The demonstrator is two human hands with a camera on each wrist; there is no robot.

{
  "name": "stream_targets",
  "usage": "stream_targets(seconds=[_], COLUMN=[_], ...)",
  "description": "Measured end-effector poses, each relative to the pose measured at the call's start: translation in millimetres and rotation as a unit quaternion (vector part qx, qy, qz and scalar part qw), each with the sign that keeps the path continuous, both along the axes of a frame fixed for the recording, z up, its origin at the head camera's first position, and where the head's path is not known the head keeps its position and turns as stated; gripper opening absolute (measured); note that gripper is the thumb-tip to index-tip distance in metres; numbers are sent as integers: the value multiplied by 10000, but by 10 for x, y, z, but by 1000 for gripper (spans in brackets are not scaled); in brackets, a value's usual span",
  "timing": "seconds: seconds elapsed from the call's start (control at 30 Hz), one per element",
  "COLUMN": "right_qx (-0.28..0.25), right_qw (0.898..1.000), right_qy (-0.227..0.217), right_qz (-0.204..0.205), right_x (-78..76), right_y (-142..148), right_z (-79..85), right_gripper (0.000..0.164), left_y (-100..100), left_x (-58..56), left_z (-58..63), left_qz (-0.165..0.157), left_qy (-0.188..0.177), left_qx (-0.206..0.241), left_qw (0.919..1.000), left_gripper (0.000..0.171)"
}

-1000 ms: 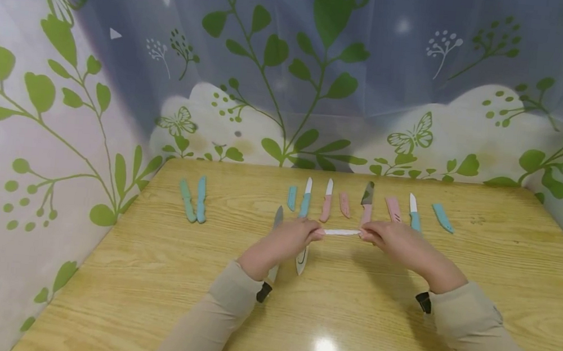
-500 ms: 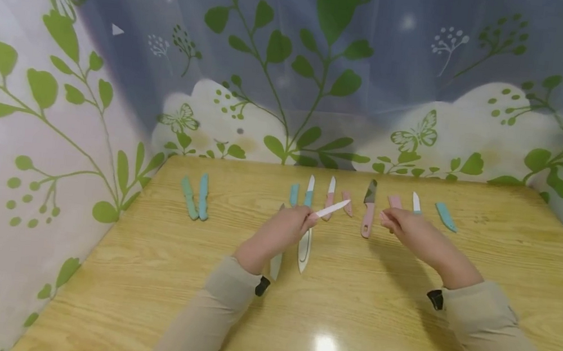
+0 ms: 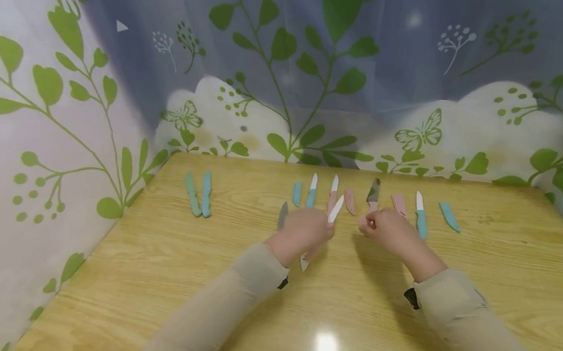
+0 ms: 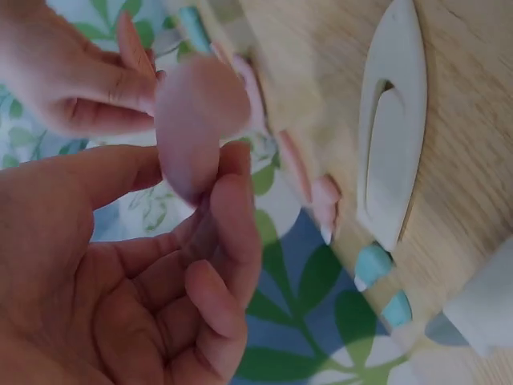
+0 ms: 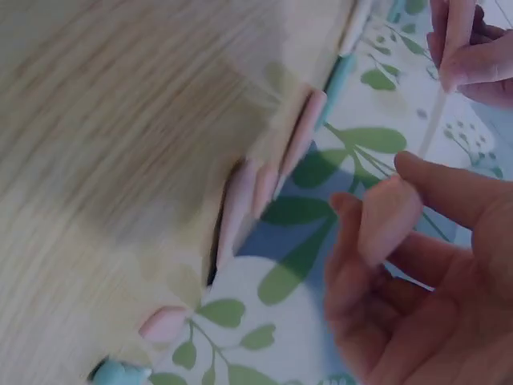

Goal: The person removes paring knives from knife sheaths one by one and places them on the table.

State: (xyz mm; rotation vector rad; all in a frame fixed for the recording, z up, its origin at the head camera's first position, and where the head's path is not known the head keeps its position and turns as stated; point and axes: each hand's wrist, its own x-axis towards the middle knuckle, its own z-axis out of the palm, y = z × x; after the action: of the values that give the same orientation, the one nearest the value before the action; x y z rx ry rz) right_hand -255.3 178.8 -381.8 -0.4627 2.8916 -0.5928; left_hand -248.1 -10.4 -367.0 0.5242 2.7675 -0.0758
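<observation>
My left hand [image 3: 304,228] grips the pink handle [image 4: 184,148] of a small knife. Its white blade [image 3: 338,208] points up and away. To the right, my right hand [image 3: 400,238] pinches a short pink knife sheath [image 5: 390,218] between thumb and fingers. The hands are apart, both above the table. Under my left hand lies a white blade cover [image 4: 393,136] with a curved slot, partly hidden in the head view. Beside it, a large grey-bladed knife [image 3: 283,215] is partly covered by the hand. A pink knife with a patterned blade [image 3: 374,191] lies behind my right fingers.
Along the back stand out a blue sheath [image 3: 297,194], a blue knife [image 3: 312,195], a pink knife [image 3: 334,185], pink sheaths [image 3: 349,202], another blue knife [image 3: 420,217] and a curved blue sheath [image 3: 449,216]. Sheathed green [image 3: 193,195] and blue [image 3: 207,194] knives lie left.
The hands, together at the blade earlier, drew apart, then the right hand came back leftward slightly. The knife in my left hand has turned from level to pointing upward.
</observation>
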Motion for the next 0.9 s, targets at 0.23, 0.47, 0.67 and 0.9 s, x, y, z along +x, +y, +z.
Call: stream_targets(seconds=[0.23, 0.47, 0.67, 0.9], right_qx=[-13, 219, 181, 153], right_qw=[9976, 9967, 9960, 9951], right_qy=[-672, -568, -650, -741], right_qz=[192, 538, 589, 638], right_x=[-86, -78, -69, -56], right_y=[-139, -210, -255, -204], right_z=[-126, -270, -270, -242], right_gripper=[34, 55, 53, 45], left_y=[103, 185, 210, 219], left_x=[-53, -57, -74, -104], left_z=[-110, -235, -242, -267], left_qz=[621, 229, 108, 92], left_qy=[-233, -452, -421, -337], left_qx=[-62, -330, -429, -423], left_qw=[9978, 9982, 9981, 9985], left_gripper=[59, 59, 60, 49])
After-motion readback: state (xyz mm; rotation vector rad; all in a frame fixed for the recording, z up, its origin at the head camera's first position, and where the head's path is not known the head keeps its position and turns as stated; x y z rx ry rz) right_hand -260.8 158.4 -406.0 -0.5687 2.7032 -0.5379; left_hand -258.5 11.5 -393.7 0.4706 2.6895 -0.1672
